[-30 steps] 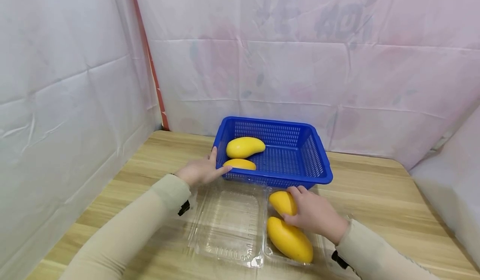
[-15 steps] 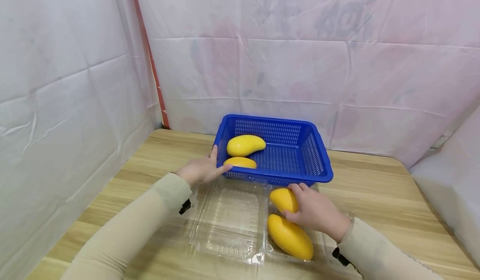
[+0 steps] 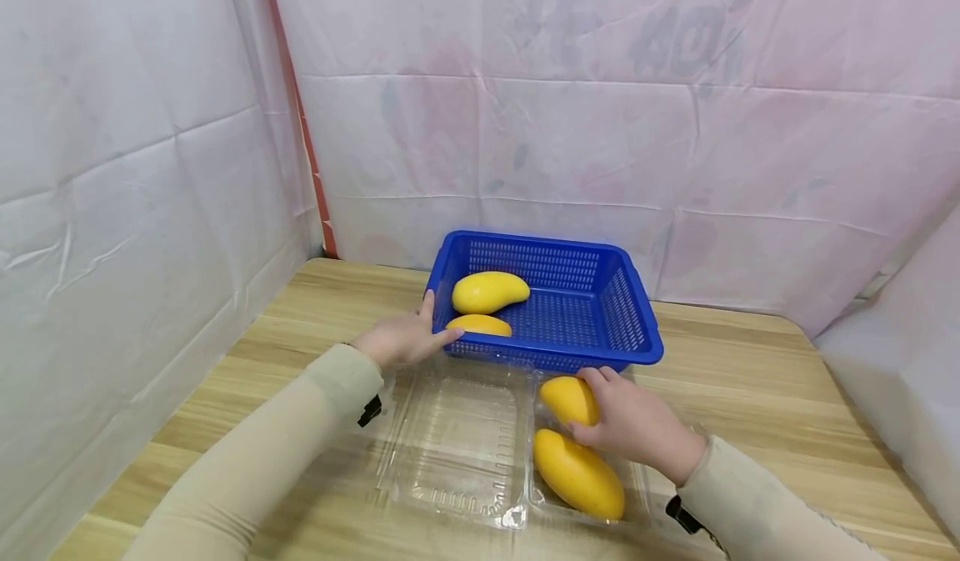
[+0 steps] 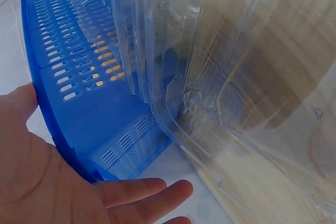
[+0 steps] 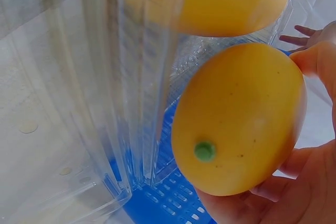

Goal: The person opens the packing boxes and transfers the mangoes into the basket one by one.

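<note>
My right hand [image 3: 641,423] grips a yellow mango [image 3: 570,401] from its right side, thumb and fingers curved round it. The right wrist view shows that mango [image 5: 239,119] with a green stem end and small dark specks. A second mango [image 3: 577,473] lies just in front of it, in the right half of a clear plastic clamshell box [image 3: 465,444]. At the left front corner of a blue basket [image 3: 551,353], my left hand [image 3: 401,340] touches the rim, with its fingers straight and spread. Inside the basket are two more mangoes, one curved [image 3: 489,293] and one partly hidden [image 3: 480,325].
The clamshell lies unfolded on the wooden table [image 3: 750,394], right in front of the basket. White sheeting [image 3: 570,144] hangs behind the table and along both sides. The table's right edge runs close beside the sheeting.
Both hands keep nearly the same places. The view has shifted slightly, and the mangoes, basket and clamshell stay where they were.
</note>
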{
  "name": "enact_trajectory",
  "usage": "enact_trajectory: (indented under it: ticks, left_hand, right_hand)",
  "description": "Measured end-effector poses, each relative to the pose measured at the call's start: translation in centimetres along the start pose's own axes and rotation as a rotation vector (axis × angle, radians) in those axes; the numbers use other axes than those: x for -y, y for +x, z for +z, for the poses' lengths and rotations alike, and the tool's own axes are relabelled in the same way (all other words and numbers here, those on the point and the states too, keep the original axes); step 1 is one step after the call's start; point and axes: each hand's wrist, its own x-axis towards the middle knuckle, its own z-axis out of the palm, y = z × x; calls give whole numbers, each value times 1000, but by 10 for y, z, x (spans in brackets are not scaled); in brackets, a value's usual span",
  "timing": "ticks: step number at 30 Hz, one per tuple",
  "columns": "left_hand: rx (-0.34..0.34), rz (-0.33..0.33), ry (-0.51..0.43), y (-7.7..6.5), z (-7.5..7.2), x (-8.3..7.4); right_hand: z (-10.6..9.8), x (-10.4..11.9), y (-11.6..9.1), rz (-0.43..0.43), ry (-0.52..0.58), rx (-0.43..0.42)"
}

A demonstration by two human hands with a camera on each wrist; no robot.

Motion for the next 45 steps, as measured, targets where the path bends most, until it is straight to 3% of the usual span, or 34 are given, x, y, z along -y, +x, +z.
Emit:
enact_trajectory:
  ticks: [45]
  left_hand:
    - [12,-13,-1,3,1,2]
  right_hand:
    - [-3,-2,3,-34,88,37]
